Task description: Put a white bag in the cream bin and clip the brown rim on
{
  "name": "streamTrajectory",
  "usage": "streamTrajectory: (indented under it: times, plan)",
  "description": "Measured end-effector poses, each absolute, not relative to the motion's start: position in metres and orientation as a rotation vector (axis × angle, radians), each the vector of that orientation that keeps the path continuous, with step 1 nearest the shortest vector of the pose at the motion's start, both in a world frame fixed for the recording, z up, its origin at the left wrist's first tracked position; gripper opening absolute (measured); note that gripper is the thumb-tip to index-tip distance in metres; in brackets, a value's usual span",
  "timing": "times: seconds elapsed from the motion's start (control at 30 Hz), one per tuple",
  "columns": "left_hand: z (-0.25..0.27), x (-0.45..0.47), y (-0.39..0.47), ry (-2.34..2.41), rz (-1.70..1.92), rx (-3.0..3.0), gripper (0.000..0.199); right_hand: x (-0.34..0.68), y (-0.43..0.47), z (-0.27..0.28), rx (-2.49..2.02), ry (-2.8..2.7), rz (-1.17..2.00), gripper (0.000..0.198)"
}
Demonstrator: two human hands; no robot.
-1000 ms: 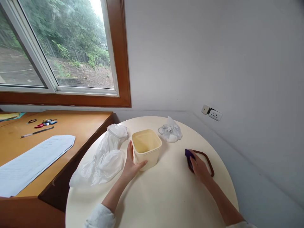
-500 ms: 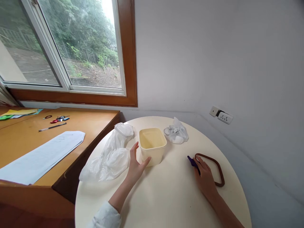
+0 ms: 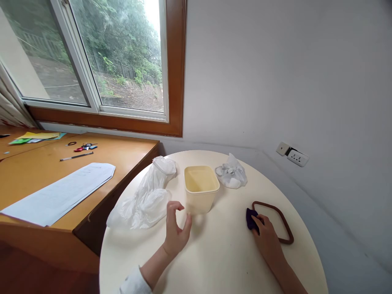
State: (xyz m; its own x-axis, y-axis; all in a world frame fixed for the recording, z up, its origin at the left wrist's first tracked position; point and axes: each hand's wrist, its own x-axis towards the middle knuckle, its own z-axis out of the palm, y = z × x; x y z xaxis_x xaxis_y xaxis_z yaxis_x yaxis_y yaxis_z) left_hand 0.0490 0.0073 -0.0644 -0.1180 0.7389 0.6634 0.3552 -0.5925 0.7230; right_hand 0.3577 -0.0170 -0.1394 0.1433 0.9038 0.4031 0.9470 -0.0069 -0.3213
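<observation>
A cream plastic bin (image 3: 200, 202) with a rounded square mouth stands upright on the round table. In front of its lower left side is my left hand (image 3: 177, 228), thumb and fingers apart in a C shape, with nothing in it. My right hand (image 3: 266, 234) has its fingers on a bunched dark purple cloth (image 3: 251, 218) and presses it to the tabletop. Just beyond that hand lies a brown rounded frame (image 3: 283, 220), partly hidden by the fingers. A crumpled white plastic bag (image 3: 150, 204) spreads left of the bin.
A small knotted plastic bag (image 3: 232, 173) sits right of the bin near the wall. At left, a wooden desk (image 3: 128, 145) carries paper sheets (image 3: 70, 192), a pen (image 3: 76, 156) and keys (image 3: 86, 147). Wall sockets (image 3: 297, 157) are at right.
My left hand has drawn back from the bin, and its fingers have curled a little. More of the purple cloth shows beside my right hand. The view has turned slightly left.
</observation>
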Motion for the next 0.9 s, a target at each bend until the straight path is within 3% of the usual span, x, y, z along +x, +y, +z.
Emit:
streamTrajectory:
  times: [0.27,0.57,0.9]
  plan:
    - [-0.064,0.065,-0.021,0.966,1.257,1.842,0.001,0.347,-0.039,-0.124,-1.893,-1.714,-0.054,0.031]
    - [-0.083,0.116,-0.015,0.797,0.749,0.832,0.055,0.283,-0.077,-0.100,-1.483,-1.838,-0.278,0.034]
    - [-0.090,0.134,-0.003,0.891,0.849,0.873,0.040,0.242,-0.100,-0.101,-1.357,-1.904,-0.046,0.042]
